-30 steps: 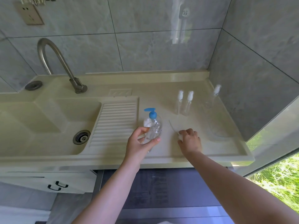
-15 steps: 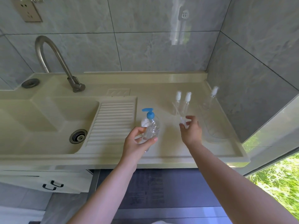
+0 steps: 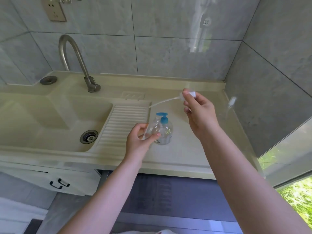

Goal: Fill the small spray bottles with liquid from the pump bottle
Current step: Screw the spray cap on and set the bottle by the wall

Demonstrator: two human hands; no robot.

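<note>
- Gripping a small clear spray bottle (image 3: 151, 127), the left hand (image 3: 140, 141) has its thumb and fingers curled round the lower body; the bottle tilts with its open neck up and to the right, held above the table (image 3: 189, 149) at the edge of the ribbed drainboard (image 3: 121, 122).
- The right hand (image 3: 199, 115) is raised over the table, thumb and fingertips pinching a white spray head (image 3: 189, 95); its thin dip tube (image 3: 162, 103) sticks out to the left and slightly down, ending above the drainboard's top right corner.
- The spray head and the bottle in the left grip are well apart, not joined.
- The pump bottle (image 3: 164, 132), clear with a blue pump top, stands upright on the table just behind and to the right of the left hand, its nozzle pointing left; the held bottle overlaps it in view, and I cannot tell whether they touch.
- Another small spray bottle (image 3: 230, 105) with a white top stands near the right wall, well apart from both hands.
- To the left are the sink basin (image 3: 55, 119) with its metal drain (image 3: 89, 136), and a curved metal faucet (image 3: 76, 59) at the back.
- Grey tiles cover the walls, with a socket (image 3: 54, 11) at upper left.
</note>
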